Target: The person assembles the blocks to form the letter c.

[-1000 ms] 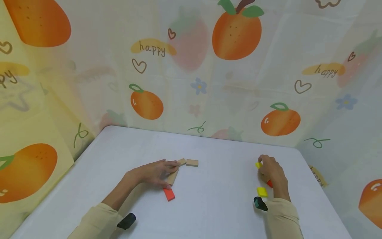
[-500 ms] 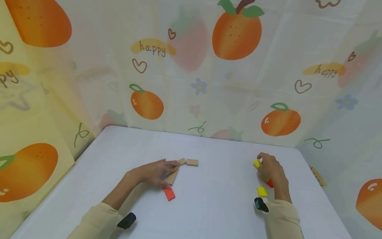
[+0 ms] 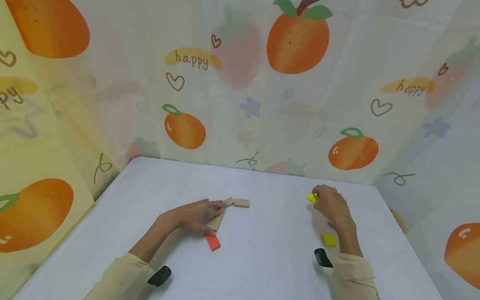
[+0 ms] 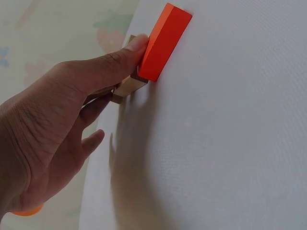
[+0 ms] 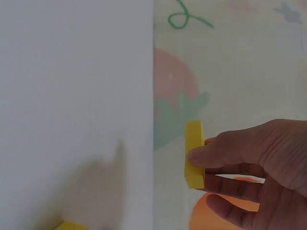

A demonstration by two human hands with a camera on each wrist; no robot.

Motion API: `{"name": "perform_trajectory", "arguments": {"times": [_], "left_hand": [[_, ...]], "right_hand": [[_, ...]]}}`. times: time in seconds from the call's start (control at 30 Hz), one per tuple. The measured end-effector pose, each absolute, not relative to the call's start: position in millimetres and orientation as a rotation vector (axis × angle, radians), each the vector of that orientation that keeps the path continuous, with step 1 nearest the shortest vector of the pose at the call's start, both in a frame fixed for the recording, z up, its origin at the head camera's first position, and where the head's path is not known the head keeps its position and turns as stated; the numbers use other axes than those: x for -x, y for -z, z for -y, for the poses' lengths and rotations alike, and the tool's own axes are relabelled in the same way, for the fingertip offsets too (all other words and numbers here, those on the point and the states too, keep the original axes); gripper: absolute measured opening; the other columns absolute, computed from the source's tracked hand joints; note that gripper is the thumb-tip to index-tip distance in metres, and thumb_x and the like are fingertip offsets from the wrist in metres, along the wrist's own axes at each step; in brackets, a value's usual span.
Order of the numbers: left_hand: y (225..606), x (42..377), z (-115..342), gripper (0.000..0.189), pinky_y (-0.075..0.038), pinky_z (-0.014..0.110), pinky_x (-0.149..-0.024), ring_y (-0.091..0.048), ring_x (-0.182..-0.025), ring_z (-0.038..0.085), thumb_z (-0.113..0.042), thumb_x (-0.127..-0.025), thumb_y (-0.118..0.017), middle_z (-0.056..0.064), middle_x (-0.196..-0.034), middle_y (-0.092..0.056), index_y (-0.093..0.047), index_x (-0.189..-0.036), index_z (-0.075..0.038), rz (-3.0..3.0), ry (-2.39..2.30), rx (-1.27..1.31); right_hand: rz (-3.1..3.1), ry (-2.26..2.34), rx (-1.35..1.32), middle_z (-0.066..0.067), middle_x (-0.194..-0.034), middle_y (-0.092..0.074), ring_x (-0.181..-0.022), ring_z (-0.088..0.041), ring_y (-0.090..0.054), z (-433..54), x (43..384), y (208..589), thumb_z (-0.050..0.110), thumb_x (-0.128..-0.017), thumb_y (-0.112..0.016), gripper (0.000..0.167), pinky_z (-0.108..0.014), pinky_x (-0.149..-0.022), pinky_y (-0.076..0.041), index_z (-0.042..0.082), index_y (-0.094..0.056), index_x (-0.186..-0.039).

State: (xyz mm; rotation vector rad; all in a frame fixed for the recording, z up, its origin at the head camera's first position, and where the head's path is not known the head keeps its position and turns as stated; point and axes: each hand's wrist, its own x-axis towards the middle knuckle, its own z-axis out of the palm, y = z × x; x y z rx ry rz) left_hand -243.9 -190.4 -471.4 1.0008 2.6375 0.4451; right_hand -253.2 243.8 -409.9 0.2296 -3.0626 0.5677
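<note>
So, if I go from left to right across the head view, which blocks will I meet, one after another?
Red block → fully visible wooden block → yellow block held in the right hand → second yellow block on the table. Partly covered wooden pieces are left out.

The yellow block (image 5: 194,132) you hold looks painted, smooth and matt, with crisp edges; the other yellow block (image 3: 329,240) on the table has the same flat finish. Your red block (image 4: 165,43) is just as smooth, its colour even and barely shiny. The tan blocks (image 3: 241,203) look like bare, unvarnished wood. Under them you have a dull white table surface (image 3: 277,250), finely textured up close. The printed backdrop (image 3: 225,125) looks like thin, creased cloth. Your sleeves (image 3: 123,273) are soft, wrinkled fabric; the black wrist cameras (image 3: 160,276) resemble hard plastic.
</note>
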Motion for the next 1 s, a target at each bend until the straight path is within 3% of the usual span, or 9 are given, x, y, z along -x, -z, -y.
{"name": "perform_trajectory", "arguments": {"times": [0.3,0.7,1.0], "left_hand": [[471.6,244.8,189.6,0.081,-0.027,0.056,-0.13,-0.036,-0.158,0.029,-0.046,-0.091,-0.078,0.006,-0.169,-0.04,-0.048,-0.155,-0.008,-2.621,-0.454,-0.989],[473.0,244.8,191.2,0.082,-0.027,0.055,-0.13,-0.035,-0.159,0.03,-0.048,-0.092,-0.077,0.005,-0.17,-0.038,-0.047,-0.156,-0.008,-2.624,-0.437,-0.996],[473.8,245.2,189.6,0.082,-0.027,0.055,-0.13,-0.035,-0.159,0.029,-0.051,-0.092,-0.076,0.005,-0.17,-0.038,-0.047,-0.157,-0.011,-2.633,-0.417,-0.992]], "right_hand": [[3.065,-0.507,-0.309,-0.022,-0.115,-0.074,-0.098,-0.035,-0.067,-214.7,240.8,399.6,-0.003,-0.088,-0.073,0.033,-0.057,-0.096,-0.059,-0.005,-0.072,-0.12],[3.064,-0.654,-0.607,-0.011,-0.109,-0.076,-0.096,-0.023,-0.067,-164.4,221.0,405.4,0.001,-0.086,-0.08,0.03,-0.044,-0.09,-0.063,0.004,-0.074,-0.115],[3.074,-0.617,-0.858,-0.005,-0.104,-0.076,-0.093,-0.019,-0.066,-125.2,204.4,418.4,0.001,-0.086,-0.082,0.028,-0.041,-0.088,-0.062,0.007,-0.076,-0.112]]}}
